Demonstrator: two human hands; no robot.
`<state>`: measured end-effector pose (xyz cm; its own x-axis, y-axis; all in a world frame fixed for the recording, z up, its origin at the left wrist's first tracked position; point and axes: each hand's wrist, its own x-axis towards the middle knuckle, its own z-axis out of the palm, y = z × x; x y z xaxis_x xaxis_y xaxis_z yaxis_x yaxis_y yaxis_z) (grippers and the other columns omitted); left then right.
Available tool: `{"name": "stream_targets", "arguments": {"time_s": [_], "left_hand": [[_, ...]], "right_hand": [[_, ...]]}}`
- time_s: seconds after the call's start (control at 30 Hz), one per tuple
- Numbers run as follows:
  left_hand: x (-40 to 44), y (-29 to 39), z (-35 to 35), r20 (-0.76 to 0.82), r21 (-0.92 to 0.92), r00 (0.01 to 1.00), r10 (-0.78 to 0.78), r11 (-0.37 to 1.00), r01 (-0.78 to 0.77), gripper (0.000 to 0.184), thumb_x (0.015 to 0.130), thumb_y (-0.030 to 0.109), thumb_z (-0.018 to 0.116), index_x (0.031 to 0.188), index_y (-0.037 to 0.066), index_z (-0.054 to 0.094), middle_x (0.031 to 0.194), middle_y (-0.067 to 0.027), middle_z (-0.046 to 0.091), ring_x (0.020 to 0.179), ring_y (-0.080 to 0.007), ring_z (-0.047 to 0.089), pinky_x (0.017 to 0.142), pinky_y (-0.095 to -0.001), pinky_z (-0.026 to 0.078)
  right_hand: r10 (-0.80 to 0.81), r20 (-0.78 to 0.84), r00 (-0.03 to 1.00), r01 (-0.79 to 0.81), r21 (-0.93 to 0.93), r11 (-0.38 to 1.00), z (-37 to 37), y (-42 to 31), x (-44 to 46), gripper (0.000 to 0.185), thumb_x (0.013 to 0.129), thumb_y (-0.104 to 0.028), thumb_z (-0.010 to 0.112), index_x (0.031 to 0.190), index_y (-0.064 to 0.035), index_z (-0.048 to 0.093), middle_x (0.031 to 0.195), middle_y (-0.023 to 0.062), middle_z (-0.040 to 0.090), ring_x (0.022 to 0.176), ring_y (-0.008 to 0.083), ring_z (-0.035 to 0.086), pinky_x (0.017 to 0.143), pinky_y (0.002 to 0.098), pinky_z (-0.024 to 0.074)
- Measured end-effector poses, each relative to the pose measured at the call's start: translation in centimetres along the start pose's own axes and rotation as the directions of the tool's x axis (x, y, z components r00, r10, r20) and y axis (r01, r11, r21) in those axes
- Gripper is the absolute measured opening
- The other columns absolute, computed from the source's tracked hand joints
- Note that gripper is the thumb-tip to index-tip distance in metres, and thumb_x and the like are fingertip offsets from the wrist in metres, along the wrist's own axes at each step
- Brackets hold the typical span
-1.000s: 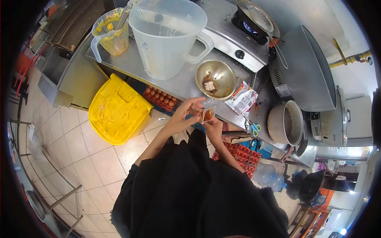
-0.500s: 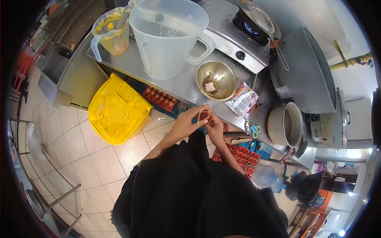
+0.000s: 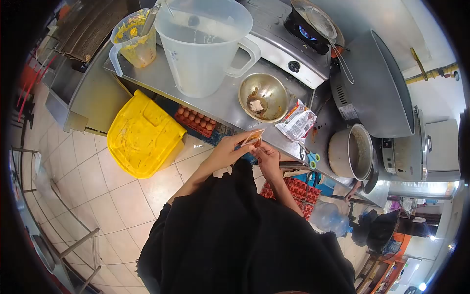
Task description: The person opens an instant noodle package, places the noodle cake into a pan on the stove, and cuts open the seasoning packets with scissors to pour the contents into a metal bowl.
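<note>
A small clear and orange-brown sachet (image 3: 254, 137) is held in front of my body, just off the counter's front edge. My left hand (image 3: 229, 151) is closed on its left side, thumb along the front. My right hand (image 3: 267, 159) pinches its lower right corner. Beyond the hands, a metal bowl (image 3: 276, 104) on the counter holds brown matter and a pale lump. A crumpled printed packet (image 3: 296, 123) lies right of the bowl. Scissors with blue-green handles (image 3: 312, 159) rest nearer the counter edge.
A large plastic jug (image 3: 196, 68) and a smeared measuring jug (image 3: 137, 51) stand at the left. The gas stove (image 3: 293, 49) has a lit burner under a pan. A pot (image 3: 350, 152) stands right. A yellow bin (image 3: 144, 132) and egg tray (image 3: 196, 122) sit below.
The sachet has tilted and more of its printed face shows. Both hands remain on it. The view has shifted slightly, with the counter things moving a little left.
</note>
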<state>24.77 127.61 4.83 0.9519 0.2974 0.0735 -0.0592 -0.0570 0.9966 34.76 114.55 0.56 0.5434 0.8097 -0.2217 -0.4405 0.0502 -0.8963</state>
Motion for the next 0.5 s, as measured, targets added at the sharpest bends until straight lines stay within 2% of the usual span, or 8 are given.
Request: {"name": "stream_targets", "arguments": {"time_s": [0.07,0.13,0.17,0.23,0.37,0.43,0.5], "left_hand": [[0.0,0.1,0.2,0.030,0.007,1.000,0.004,1.000,-0.004,0.041,0.075,0.014,0.051,0.114,0.005,0.040,0.103,-0.0084,0.052,0.093,-0.0113,0.047,0.080,-0.0250,0.036],[0.1,-0.2,0.8,-0.035,0.109,0.986,0.166,0.981,-0.161,0.046,0.072,0.013,0.054,0.115,0.008,0.038,0.101,-0.0126,0.051,0.091,-0.0236,0.051,0.075,-0.0290,0.040],[0.1,0.0,1.0,-0.035,0.109,0.985,0.167,0.981,-0.162,0.046,0.072,0.013,0.054,0.115,0.008,0.038,0.101,-0.0126,0.051,0.091,-0.0236,0.051,0.075,-0.0290,0.040],[0.1,0.7,1.2,-0.082,0.277,0.974,0.212,0.943,-0.182,0.051,0.068,0.005,0.054,0.116,0.009,0.037,0.103,-0.0133,0.048,0.094,-0.0259,0.048,0.077,-0.0297,0.039],[0.4,0.2,1.5,-0.132,0.232,0.981,0.145,0.966,-0.112,0.052,0.066,-0.002,0.052,0.114,0.009,0.038,0.101,-0.0141,0.049,0.094,-0.0283,0.048,0.078,-0.0308,0.040],[0.5,-0.2,1.6,-0.128,0.195,0.983,0.132,0.975,-0.105,0.053,0.065,-0.004,0.050,0.115,0.010,0.038,0.102,-0.0155,0.049,0.093,-0.0297,0.048,0.077,-0.0324,0.041],[0.5,0.1,1.6,-0.120,0.207,0.984,0.133,0.973,-0.106,0.053,0.065,-0.005,0.050,0.115,0.010,0.038,0.102,-0.0160,0.049,0.093,-0.0301,0.049,0.076,-0.0328,0.041]], "right_hand": [[-0.011,-0.021,1.000,0.012,0.008,1.000,-0.3,0.3,0.1,0.021,0.078,-0.001,0.047,0.097,0.0029,0.051,0.090,0.0065,0.055,0.081,0.0121,0.053,0.075,0.0238,0.0426],[-0.004,-0.109,0.994,0.004,0.003,1.000,-0.5,0.5,0.3,0.017,0.078,-0.002,0.048,0.093,0.0026,0.053,0.086,0.0064,0.056,0.075,0.0104,0.054,0.070,0.0220,0.0432],[-0.005,-0.109,0.994,0.005,0.003,1.000,-0.5,0.6,0.4,0.017,0.078,-0.002,0.048,0.093,0.0026,0.053,0.086,0.0064,0.056,0.075,0.0104,0.054,0.070,0.0220,0.0432],[-0.100,-0.160,0.982,0.111,0.056,0.992,-0.2,0.7,0.4,0.015,0.077,-0.003,0.048,0.091,0.0025,0.054,0.086,0.0063,0.056,0.073,0.0096,0.053,0.069,0.0216,0.0428],[-0.136,-0.164,0.977,0.132,-0.031,0.991,-0.3,0.3,0.3,0.016,0.077,0.000,0.048,0.092,0.0021,0.052,0.085,0.0052,0.055,0.076,0.0101,0.053,0.072,0.0218,0.0415],[-0.262,-0.016,0.965,0.256,-0.165,0.952,-0.9,0.1,0.3,0.021,0.076,0.002,0.047,0.097,0.0018,0.049,0.091,0.0060,0.052,0.083,0.0122,0.051,0.076,0.0233,0.0399],[-0.301,-0.008,0.953,0.296,-0.158,0.942,-0.6,-0.7,0.4,0.023,0.075,0.004,0.048,0.098,0.0014,0.048,0.094,0.0067,0.050,0.086,0.0132,0.050,0.078,0.0241,0.0392]]}}
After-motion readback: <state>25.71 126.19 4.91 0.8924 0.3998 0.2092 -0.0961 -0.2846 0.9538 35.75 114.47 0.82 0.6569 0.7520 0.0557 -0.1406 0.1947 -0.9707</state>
